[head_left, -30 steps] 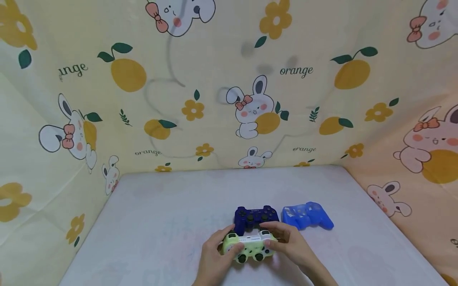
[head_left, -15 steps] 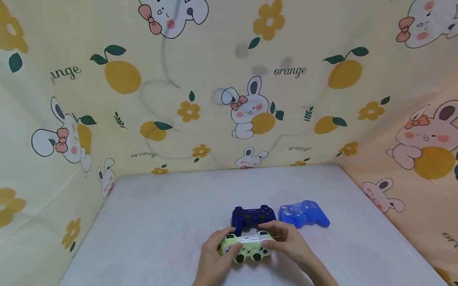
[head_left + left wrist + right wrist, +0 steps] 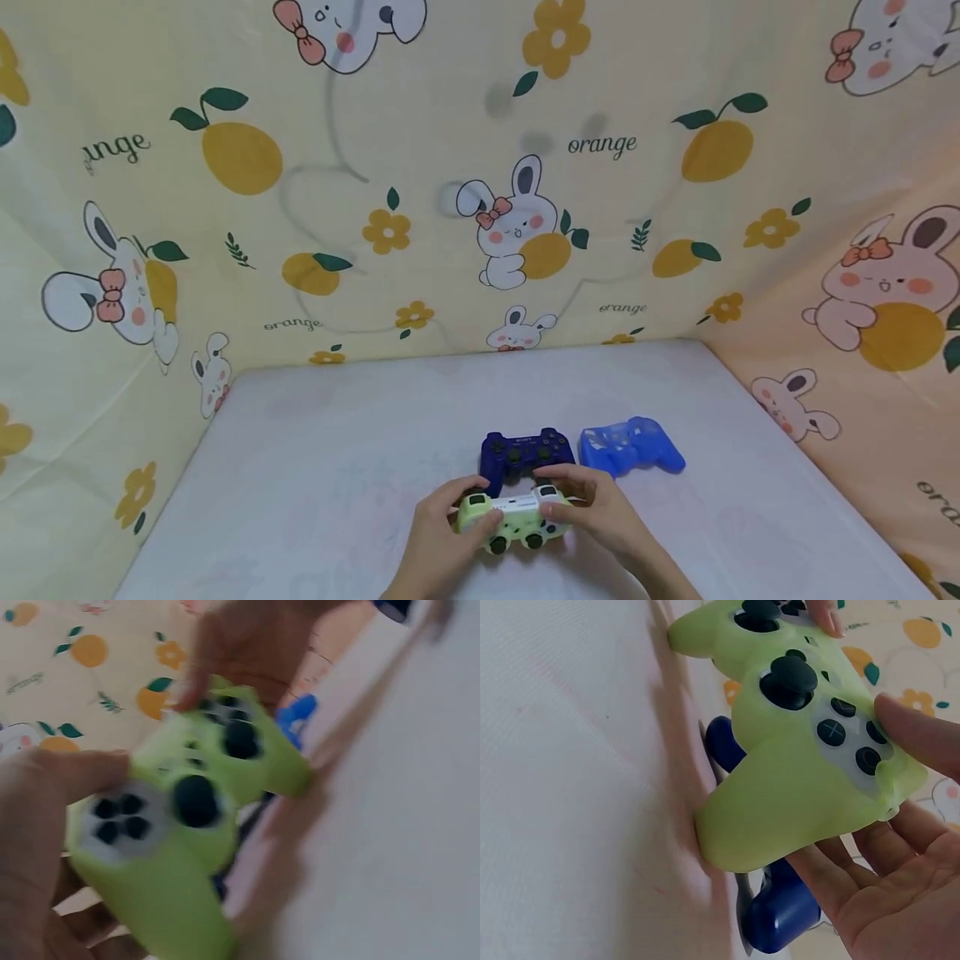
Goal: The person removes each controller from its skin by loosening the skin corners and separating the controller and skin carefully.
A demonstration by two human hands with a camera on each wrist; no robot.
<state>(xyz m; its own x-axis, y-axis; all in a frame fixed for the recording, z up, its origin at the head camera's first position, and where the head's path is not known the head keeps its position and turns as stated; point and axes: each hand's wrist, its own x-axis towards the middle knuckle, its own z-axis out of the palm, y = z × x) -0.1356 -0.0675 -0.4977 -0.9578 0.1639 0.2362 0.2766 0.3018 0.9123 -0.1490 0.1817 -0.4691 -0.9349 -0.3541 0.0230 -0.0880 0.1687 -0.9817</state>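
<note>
A white game controller (image 3: 517, 523) in a yellow-green soft cover is held between both hands, its thumbsticks facing me. My left hand (image 3: 448, 527) grips one end, thumb on the front face and fingers behind. At the other end my right hand (image 3: 600, 510) pinches the upper corner, its thumb beside the face buttons. In the right wrist view, a small fold of the cover (image 3: 889, 784) stands up near those buttons. The white top edge shows uncovered in the head view. Whether the grips touch the table is hard to tell.
Just behind lies a dark blue game controller (image 3: 527, 450), partly hidden by the held one. To its right is a translucent blue controller cover (image 3: 633, 446). The white tabletop (image 3: 337, 467) is enclosed by printed cloth walls (image 3: 420, 167).
The head view has turned slightly, so the scene sits a little further left. Both hands keep their hold on the yellow-green controller, with hardly any finger movement visible.
</note>
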